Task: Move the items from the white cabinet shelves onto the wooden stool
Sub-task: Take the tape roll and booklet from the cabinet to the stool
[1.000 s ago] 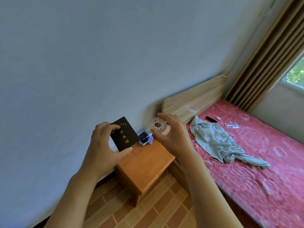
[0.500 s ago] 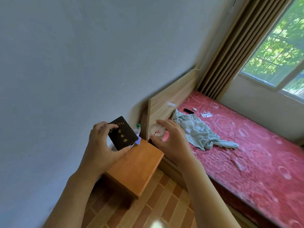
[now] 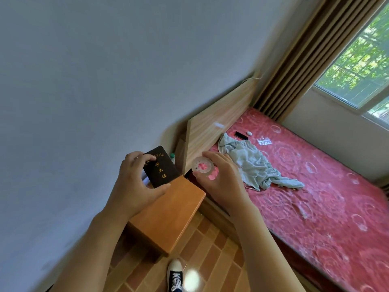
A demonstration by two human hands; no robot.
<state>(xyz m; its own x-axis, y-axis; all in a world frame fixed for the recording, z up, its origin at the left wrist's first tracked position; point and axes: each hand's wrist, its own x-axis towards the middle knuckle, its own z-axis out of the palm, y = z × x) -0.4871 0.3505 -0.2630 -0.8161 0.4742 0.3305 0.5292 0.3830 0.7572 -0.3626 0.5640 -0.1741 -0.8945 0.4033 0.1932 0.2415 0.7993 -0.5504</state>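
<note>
Head camera looks steeply down, close above the wooden stool [image 3: 168, 213].

Stool [image 3: 168, 213] smooth satin wood; booklet [image 3: 161, 166] matt, perhaps leatherette.

Dark booklet [image 3: 160, 167] and clear round container [image 3: 203, 167] held above wooden stool [image 3: 168, 213].

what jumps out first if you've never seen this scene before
Two hands raised mid-frame: the left hand grips a black booklet with gold lettering, the right hand holds a clear round tape roll. Below them sits an orange wooden stool, and to the right a bright red mattress with a crumpled pale cloth.
</note>
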